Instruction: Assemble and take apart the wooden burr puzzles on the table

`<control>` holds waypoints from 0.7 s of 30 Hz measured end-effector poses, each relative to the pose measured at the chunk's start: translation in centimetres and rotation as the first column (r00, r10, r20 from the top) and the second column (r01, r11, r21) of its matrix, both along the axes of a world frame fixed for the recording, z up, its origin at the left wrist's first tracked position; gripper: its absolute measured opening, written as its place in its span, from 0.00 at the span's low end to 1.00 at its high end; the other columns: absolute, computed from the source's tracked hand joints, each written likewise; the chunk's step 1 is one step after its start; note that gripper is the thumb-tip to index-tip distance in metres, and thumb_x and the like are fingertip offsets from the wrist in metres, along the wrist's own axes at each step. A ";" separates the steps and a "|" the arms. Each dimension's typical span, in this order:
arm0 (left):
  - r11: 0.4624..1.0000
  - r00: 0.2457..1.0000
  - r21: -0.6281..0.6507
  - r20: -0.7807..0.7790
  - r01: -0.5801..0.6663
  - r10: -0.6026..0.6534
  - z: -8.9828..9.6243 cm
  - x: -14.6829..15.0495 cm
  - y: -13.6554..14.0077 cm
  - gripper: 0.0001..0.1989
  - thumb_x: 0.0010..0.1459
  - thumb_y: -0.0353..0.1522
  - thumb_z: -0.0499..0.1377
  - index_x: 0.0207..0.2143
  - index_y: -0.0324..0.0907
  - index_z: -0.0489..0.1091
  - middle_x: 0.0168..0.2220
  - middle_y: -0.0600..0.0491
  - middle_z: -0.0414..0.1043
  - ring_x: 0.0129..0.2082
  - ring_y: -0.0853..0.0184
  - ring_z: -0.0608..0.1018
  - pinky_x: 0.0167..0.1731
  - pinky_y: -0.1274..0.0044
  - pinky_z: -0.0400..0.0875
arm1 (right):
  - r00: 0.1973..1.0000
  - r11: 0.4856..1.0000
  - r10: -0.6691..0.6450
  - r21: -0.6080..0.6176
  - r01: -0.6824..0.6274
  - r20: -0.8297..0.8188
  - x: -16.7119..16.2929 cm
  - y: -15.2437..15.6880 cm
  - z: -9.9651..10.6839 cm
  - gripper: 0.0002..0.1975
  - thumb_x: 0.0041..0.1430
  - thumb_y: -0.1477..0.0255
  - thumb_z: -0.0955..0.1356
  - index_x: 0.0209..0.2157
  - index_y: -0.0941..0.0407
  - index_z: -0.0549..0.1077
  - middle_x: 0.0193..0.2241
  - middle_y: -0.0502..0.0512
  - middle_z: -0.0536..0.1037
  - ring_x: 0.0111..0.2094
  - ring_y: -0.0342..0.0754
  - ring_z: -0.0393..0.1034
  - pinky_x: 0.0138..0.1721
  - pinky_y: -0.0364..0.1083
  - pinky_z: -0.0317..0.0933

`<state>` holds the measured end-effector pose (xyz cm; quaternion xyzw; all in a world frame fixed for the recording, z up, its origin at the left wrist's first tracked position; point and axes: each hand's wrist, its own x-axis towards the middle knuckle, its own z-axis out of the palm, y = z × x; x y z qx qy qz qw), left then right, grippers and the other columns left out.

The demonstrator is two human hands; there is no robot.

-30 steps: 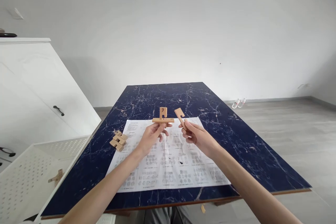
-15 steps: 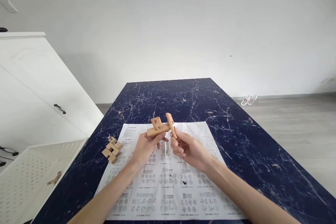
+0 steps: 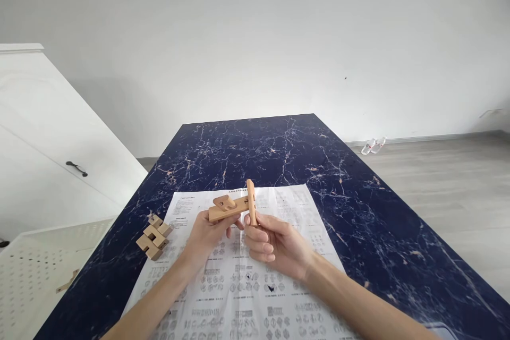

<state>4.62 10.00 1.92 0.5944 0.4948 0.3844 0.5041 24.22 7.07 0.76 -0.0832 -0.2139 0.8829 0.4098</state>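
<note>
My left hand is closed on two joined wooden puzzle pieces: a long flat one marked 2, with a shorter one marked 3 standing through it. In my right hand, between thumb and fingers, is another wooden puzzle piece, held upright. It meets the right end of the long piece; whether the two interlock I cannot tell. Both hands are above a printed instruction sheet with rows of small diagrams. An assembled cluster of wooden puzzle pieces lies at the sheet's left edge.
The sheet lies on a dark blue marbled table. A white perforated basket stands at the left, holding a wooden piece. White cabinet beyond it. Two clear bottles are on the floor at right.
The right-hand piece has turned from leaning to nearly upright against the long piece's end. The left-hand pieces have tilted, changing the angle of the one marked 3. The camera view has shifted slightly.
</note>
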 end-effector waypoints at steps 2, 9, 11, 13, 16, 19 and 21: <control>1.000 1.000 0.002 -0.009 0.009 -0.009 -0.1 0.0 0.1 0.18 0.58 0.48 0.69 0.28 0.43 0.83 0.28 0.51 0.80 0.25 0.67 0.74 0.25 0.76 0.70 | 0.999 0.999 0.040 0.009 -0.039 -0.032 -0.1 -0.2 -0.2 0.09 0.67 0.66 0.73 0.40 0.58 0.76 0.23 0.42 0.58 0.22 0.40 0.43 0.22 0.40 0.45; 0.998 0.989 -0.002 -0.135 0.058 -0.058 0.1 0.2 -0.2 0.21 0.59 0.52 0.66 0.27 0.44 0.83 0.24 0.52 0.78 0.22 0.65 0.74 0.23 0.75 0.70 | 0.990 0.991 0.133 0.026 -0.132 -0.048 -0.5 -0.4 -1.1 0.13 0.70 0.62 0.72 0.39 0.59 0.76 0.20 0.42 0.60 0.19 0.39 0.46 0.22 0.41 0.45; 0.996 0.981 -0.013 -0.172 0.094 -0.095 -0.1 0.2 -0.4 0.22 0.62 0.53 0.64 0.32 0.44 0.84 0.25 0.51 0.79 0.24 0.63 0.76 0.25 0.74 0.71 | 0.991 0.991 0.134 0.024 -0.133 -0.030 -0.6 -0.5 -1.0 0.14 0.69 0.61 0.72 0.38 0.59 0.75 0.20 0.42 0.60 0.19 0.39 0.47 0.22 0.42 0.45; 0.987 0.973 -0.005 -0.168 0.161 -0.159 -0.5 0.1 -0.5 0.23 0.65 0.53 0.60 0.40 0.45 0.85 0.30 0.49 0.82 0.29 0.60 0.80 0.29 0.72 0.74 | 0.990 0.990 0.138 0.031 -0.138 -0.018 -0.6 -0.5 -0.9 0.15 0.68 0.60 0.73 0.37 0.59 0.75 0.19 0.42 0.60 0.19 0.39 0.47 0.22 0.42 0.44; 0.976 0.966 0.000 -0.144 0.219 -0.217 -1.3 -0.2 -0.4 0.24 0.68 0.52 0.58 0.50 0.47 0.84 0.37 0.47 0.84 0.39 0.54 0.84 0.38 0.69 0.79 | 0.990 0.989 0.140 0.040 -0.140 -0.016 -0.8 -0.6 -0.8 0.15 0.67 0.60 0.73 0.37 0.58 0.74 0.19 0.41 0.61 0.18 0.39 0.46 0.21 0.43 0.43; 0.979 0.969 0.016 -0.146 0.203 -0.198 -1.8 -0.6 -0.2 0.22 0.68 0.50 0.59 0.51 0.48 0.85 0.39 0.46 0.85 0.47 0.50 0.84 0.43 0.67 0.80 | 0.989 0.989 0.144 0.047 -0.143 -0.023 -0.9 -0.6 -0.9 0.16 0.67 0.58 0.73 0.37 0.58 0.75 0.19 0.41 0.60 0.18 0.39 0.46 0.21 0.43 0.42; 0.982 0.971 0.023 -0.155 0.189 -0.183 -1.7 -0.6 -0.2 0.22 0.67 0.50 0.61 0.51 0.48 0.85 0.38 0.46 0.85 0.47 0.50 0.84 0.42 0.67 0.81 | 0.989 0.989 0.143 0.051 -0.141 -0.028 -1.0 -0.5 -1.1 0.16 0.67 0.58 0.73 0.37 0.57 0.75 0.18 0.41 0.60 0.17 0.39 0.46 0.20 0.43 0.42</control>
